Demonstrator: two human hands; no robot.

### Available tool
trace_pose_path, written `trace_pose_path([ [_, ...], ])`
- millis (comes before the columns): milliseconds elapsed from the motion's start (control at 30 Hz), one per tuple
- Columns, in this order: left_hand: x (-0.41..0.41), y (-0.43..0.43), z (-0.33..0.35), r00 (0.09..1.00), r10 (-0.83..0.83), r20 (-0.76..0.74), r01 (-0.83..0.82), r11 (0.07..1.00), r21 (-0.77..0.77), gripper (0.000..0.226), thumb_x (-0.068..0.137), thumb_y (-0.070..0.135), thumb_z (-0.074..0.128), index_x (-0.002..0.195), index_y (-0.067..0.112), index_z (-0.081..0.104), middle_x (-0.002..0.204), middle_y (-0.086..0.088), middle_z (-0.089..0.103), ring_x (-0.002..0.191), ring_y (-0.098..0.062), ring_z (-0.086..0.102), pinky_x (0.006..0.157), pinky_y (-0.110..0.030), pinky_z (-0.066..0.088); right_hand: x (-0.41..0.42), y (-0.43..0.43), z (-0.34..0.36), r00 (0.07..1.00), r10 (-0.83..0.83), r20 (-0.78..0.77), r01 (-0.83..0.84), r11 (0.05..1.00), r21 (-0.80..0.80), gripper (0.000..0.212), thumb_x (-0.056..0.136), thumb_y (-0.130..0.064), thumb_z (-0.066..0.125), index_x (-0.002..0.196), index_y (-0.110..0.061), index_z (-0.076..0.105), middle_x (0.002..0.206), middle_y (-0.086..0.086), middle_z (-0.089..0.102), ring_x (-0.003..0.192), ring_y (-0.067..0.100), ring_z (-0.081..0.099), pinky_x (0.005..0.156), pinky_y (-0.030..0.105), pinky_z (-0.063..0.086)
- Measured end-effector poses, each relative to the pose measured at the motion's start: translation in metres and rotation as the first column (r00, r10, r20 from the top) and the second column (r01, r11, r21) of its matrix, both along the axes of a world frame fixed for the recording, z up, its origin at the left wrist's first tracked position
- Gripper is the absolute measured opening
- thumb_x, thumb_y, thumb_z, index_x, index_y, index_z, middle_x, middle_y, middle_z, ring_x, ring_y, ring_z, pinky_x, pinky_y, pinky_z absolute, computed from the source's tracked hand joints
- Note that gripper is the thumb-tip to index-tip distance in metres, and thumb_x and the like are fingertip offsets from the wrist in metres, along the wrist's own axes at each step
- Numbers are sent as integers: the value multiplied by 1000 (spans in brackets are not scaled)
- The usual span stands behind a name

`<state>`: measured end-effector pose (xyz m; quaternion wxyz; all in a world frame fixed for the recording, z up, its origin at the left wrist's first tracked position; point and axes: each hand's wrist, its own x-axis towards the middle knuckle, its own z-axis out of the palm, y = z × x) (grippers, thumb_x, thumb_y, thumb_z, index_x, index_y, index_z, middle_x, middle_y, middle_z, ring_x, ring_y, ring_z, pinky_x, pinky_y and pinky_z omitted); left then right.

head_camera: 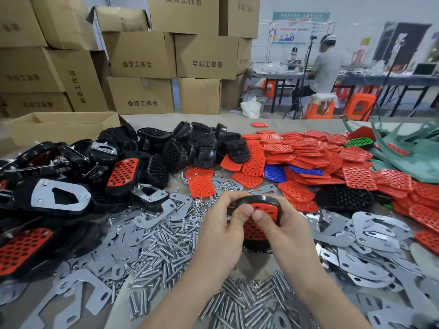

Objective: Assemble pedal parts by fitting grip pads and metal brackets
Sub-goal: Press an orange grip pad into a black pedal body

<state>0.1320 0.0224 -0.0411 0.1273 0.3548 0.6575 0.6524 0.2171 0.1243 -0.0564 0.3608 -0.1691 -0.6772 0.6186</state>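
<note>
Far left: heap of pedals [54, 195], some showing pad, some bracket. Centre-left: bolts [171, 245] strewn on table [202, 122].

Left hand [221, 224] wrapped round black shell [256, 199], thumb down on red pad [255, 230]. Shell held mid-frame, just above table, between both hands. Right hand [285, 231] gripping other side, thumb beside its twin on pad.

Looks like pad being seated in shell. Best done by walking thumbs round edge, keeping holes lined up, pressing till flush, not forcing one corner.

Right: loose brackets [370, 233], likely next.
</note>
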Motion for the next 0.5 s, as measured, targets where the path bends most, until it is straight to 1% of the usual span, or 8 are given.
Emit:
trace_pose_path([
  [67,1,1,0,1000,-1,4,1,1000,14,14,101,20,58,102,31,66,98,13,72,95,-2,64,81,-14,47,-1,0,0,1000,-17,-5,17,1000,-5,17,85,-30,75,101,-25,72,96,1,77,91,15,73,79,26,53],
  [133,0,0,0,1000,-3,3,2,1000,19,12,101,21,59,103,30,67,97,15,72,95,-2,65,80,-13,47,-1,0,0,1000,-24,-10,24,1000,-6,24,81,-37,73,102,-25,72,97,0,77,91,15,73,80,27,52],
  [233,-6,-2,2,996,-80,39,79,997,25,11,98,31,60,107,29,68,100,13,73,96,-2,66,79,-11,47,-2,-1,0,1000,-23,-14,23,1000,-13,25,80,-39,73,102,-26,73,98,-1,78,92,15,73,81,30,53],
  [267,-7,-3,2,993,-107,48,106,994,31,17,96,37,60,108,29,68,101,13,73,97,-1,66,79,-11,48,-2,-1,0,1000,-21,-16,21,1000,-11,23,80,-40,73,101,-29,74,98,-1,78,92,14,73,81,28,53],
  [333,-9,-6,2,993,-108,45,107,994,34,25,93,44,57,112,33,68,105,17,72,101,3,66,81,-10,48,-2,-2,1,999,-26,-19,26,1000,-12,20,81,-41,72,100,-35,75,99,-4,78,93,13,73,77,23,55],
  [400,-9,-8,-1,995,-86,46,84,996,41,25,96,44,54,119,41,65,111,21,69,108,4,63,87,-11,49,-1,-3,1,998,-39,-39,38,999,-40,23,80,-42,72,102,-33,75,99,-5,79,93,12,74,73,20,56],
  [467,-8,-8,-3,996,-81,38,79,996,41,24,102,36,52,122,45,62,114,24,67,114,5,61,91,-12,49,0,-3,2,997,-45,-55,41,997,-64,25,80,-42,72,102,-31,76,100,-5,79,93,11,74,74,18,56],
  [500,-7,-8,-3,997,-75,21,74,996,40,24,104,31,52,121,45,62,115,25,66,115,6,59,90,-10,48,1,-3,3,997,-46,-56,42,997,-68,25,80,-43,72,103,-34,76,101,-6,79,94,10,74,75,18,56],
])
